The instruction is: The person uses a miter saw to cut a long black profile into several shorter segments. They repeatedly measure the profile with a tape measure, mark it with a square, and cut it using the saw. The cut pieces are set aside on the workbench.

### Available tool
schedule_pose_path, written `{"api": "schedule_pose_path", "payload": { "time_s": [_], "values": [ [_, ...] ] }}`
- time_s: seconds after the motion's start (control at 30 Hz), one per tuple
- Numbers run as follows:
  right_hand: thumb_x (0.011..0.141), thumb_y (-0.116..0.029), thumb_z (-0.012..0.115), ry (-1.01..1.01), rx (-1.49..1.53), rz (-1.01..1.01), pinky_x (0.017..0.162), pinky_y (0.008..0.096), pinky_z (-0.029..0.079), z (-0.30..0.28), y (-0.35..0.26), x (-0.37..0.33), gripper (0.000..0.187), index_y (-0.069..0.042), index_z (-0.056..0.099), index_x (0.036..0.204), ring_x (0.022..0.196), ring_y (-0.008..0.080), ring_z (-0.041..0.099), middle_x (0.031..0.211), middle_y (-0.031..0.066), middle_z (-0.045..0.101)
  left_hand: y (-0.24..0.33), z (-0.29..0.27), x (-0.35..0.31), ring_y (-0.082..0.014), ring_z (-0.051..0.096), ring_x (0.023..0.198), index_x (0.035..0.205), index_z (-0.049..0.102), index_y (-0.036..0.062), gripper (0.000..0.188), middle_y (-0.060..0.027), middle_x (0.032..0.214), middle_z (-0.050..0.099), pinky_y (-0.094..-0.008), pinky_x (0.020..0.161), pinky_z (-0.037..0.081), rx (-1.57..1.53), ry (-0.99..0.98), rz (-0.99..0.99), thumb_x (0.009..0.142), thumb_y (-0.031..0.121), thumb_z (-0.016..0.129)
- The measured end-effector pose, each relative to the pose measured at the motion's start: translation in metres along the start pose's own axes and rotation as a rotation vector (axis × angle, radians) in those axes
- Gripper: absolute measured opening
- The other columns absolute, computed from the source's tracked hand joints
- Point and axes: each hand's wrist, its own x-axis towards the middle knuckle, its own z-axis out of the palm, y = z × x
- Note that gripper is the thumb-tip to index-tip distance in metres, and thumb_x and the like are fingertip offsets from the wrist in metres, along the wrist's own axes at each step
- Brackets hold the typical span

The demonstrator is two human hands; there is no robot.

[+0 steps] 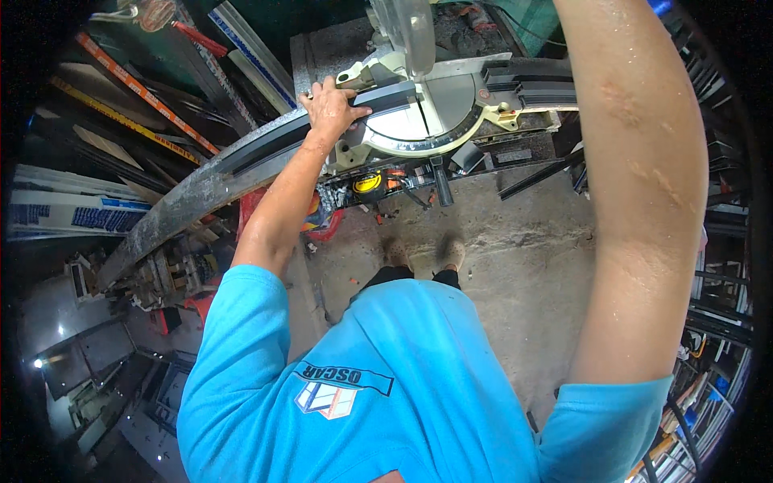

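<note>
My left hand (330, 109) presses a long dark metal profile (390, 98) against the fence of a miter saw, its fingers over the bar and its thumb stretched along it toward the blade. The profile runs left along the bench, with its right end by the slot in the saw's round pale table (394, 125). Above that slot stands the clear blade guard (415, 40). My right forearm (644, 161) reaches up past the top edge, so the right hand is out of sight.
More dark profiles (531, 87) lie right of the saw. The saw's black handle (441, 183) juts toward me. Below the bench is a yellow-and-black tape measure (368, 185). Long bars, one an orange strip (145, 92), lean at left. A rack of stock (725, 266) stands at right.
</note>
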Motion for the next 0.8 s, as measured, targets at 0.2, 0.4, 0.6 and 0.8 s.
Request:
{"api": "schedule_pose_path", "payload": {
  "time_s": [0.2, 0.4, 0.6, 0.8],
  "values": [
    [0.107, -0.038, 0.039, -0.027, 0.304, 0.151, 0.054, 0.0411, 0.052, 0.006, 0.005, -0.032, 0.047, 0.0, 0.059, 0.087, 0.059, 0.0263, 0.058, 0.072, 0.0146, 0.058, 0.018, -0.01, 0.0, -0.0315, 0.051, 0.124, 0.111, 0.08, 0.0239, 0.051, -0.0087, 0.124, 0.057, -0.0656, 0.106, 0.032, 0.05, -0.055, -0.058, 0.07, 0.054, 0.086],
    [0.108, -0.043, 0.035, -0.021, 0.363, 0.193, 0.051, 0.0412, 0.051, 0.024, 0.005, -0.07, 0.053, 0.001, 0.057, 0.086, 0.056, 0.0264, 0.057, 0.067, 0.0138, 0.055, 0.02, -0.01, -0.004, -0.0312, 0.053, 0.125, 0.102, 0.082, 0.0201, 0.041, -0.009, 0.125, 0.061, -0.0681, 0.108, 0.031, -0.015, 0.003, -0.095, 0.069, 0.043, 0.088],
    [0.105, -0.057, 0.043, 0.106, 0.337, 0.239, 0.06, 0.0359, 0.057, 0.043, 0.045, -0.1, 0.064, 0.001, 0.066, 0.091, 0.062, 0.0205, 0.064, 0.075, 0.011, 0.066, 0.022, -0.001, -0.001, -0.0314, 0.053, 0.122, 0.097, 0.082, 0.0196, 0.038, -0.0089, 0.122, 0.06, -0.068, 0.108, 0.032, -0.048, 0.073, -0.087, 0.067, 0.04, 0.09],
    [0.106, -0.057, 0.037, 0.163, 0.316, 0.227, 0.055, 0.0368, 0.057, 0.073, 0.074, -0.14, 0.067, 0.002, 0.065, 0.088, 0.056, 0.0209, 0.064, 0.071, 0.0131, 0.066, 0.02, 0.008, -0.003, -0.0311, 0.054, 0.12, 0.096, 0.082, 0.0161, 0.038, -0.0089, 0.121, 0.06, -0.0681, 0.108, 0.032, -0.049, 0.12, -0.099, 0.067, 0.038, 0.09]
  ]
}}
